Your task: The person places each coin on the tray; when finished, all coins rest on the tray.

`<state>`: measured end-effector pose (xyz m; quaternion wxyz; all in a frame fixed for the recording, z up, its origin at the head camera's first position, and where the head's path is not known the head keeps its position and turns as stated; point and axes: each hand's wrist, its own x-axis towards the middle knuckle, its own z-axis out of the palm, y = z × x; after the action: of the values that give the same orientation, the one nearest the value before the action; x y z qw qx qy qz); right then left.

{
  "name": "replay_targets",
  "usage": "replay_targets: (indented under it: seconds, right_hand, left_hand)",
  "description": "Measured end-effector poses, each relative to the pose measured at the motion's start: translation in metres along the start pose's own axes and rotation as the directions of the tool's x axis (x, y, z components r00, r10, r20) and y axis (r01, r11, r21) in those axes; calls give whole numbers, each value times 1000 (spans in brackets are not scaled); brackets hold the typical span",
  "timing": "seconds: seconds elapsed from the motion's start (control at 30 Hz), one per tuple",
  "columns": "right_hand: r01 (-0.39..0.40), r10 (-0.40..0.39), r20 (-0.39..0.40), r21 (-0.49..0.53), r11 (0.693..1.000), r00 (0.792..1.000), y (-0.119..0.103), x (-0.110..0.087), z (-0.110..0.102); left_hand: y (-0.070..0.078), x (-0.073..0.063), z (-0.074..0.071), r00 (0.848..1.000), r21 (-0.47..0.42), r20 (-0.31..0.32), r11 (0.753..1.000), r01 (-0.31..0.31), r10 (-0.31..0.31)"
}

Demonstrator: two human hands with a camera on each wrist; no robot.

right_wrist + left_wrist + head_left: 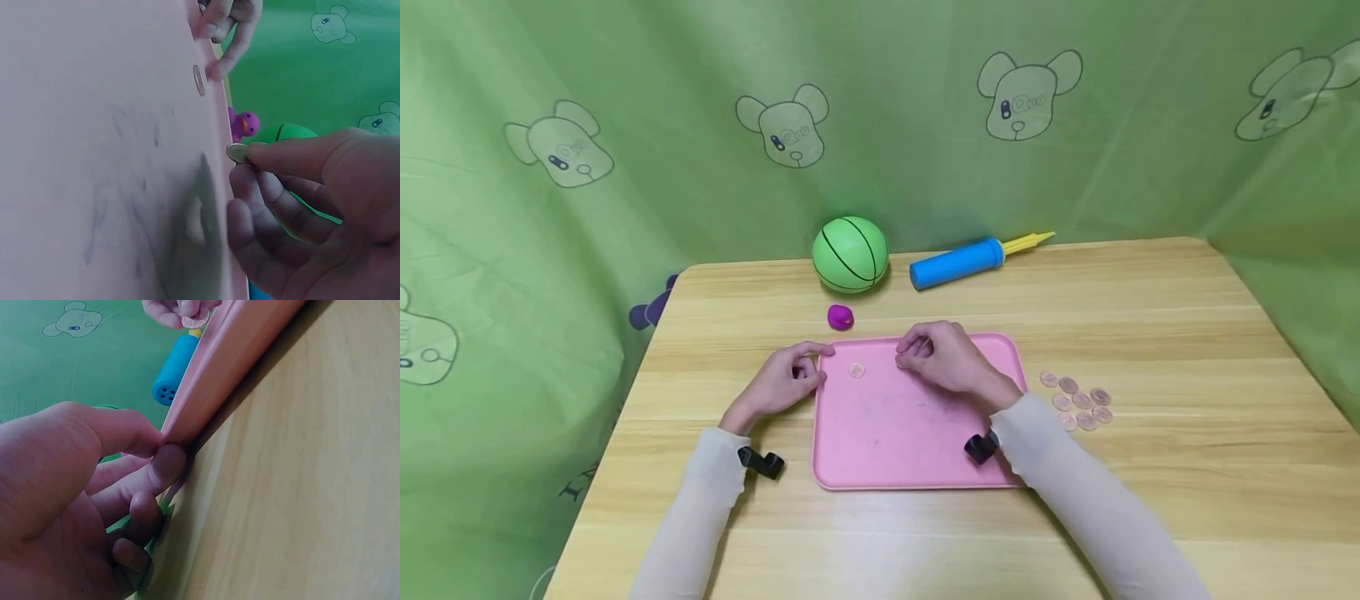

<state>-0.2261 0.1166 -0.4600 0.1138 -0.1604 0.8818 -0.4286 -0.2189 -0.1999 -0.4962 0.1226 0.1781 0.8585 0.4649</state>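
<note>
A pink tray [880, 433] lies on the wooden table, and my left hand [781, 379] holds its far left corner, thumb and index finger at the rim. Over the tray's far side, my right hand [946, 357] pinches a coin [239, 154] between thumb and fingertips, just above the surface. The right wrist view shows that coin tilted, with the other fingers curled below. One copper-coloured coin [857, 369] lies flat in the tray near the left hand.
Several loose coins [1082, 400] lie in a group right of the tray. Behind the tray are a purple rubber duck [840, 317], a green ball [850, 255] and a blue hand pump [958, 263] with a yellow nozzle. A green curtain [910, 183] hangs behind the table.
</note>
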Motion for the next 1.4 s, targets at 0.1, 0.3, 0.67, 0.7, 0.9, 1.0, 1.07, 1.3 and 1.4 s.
replay_targets:
  seconds: [0.1, 0.3, 0.67, 0.7, 0.9, 1.0, 1.07, 1.3, 1.4]
  right_hand:
    - [-21, 21, 21, 22, 1000, 1000, -1, 3, 4]
    - [-24, 23, 30, 29, 999, 999, -2, 13, 12]
    - [-9, 11, 51, -33, 999, 999, -6, 22, 26]
    - [-8, 10, 44, -51, 999, 999, -6, 22, 27]
    - [11, -9, 13, -152, 988, 1000, -11, 19, 30]
    - [20, -19, 10, -165, 986, 1000, -13, 18, 31]
    - [27, -26, 9, -177, 984, 1000, -13, 18, 31]
    - [26, -26, 3, -185, 982, 1000, -14, 20, 32]
    - [19, -19, 6, -177, 984, 1000, -14, 20, 32]
  left_hand:
    - [0, 0, 0, 1000, -1, 2, 1000, -2, 2]
    - [0, 0, 0, 1000, 0, -2, 1000, 1, -1]
    - [-1, 1, 1, 1000, 1, 0, 1000, -9, 9]
    - [-1, 1, 1, 1000, 3, 1, 1000, -10, 10]
    - [0, 0, 2, 1000, 11, -5, 1000, -12, 12]
    - [0, 0, 1, 1000, 5, -6, 1000, -12, 12]
    - [-1, 0, 1, 1000, 6, -8, 1000, -12, 12]
    - [-2, 2, 1, 1000, 17, -12, 1000, -24, 25]
    - [-4, 2, 0, 999, 19, -11, 999, -33, 33]
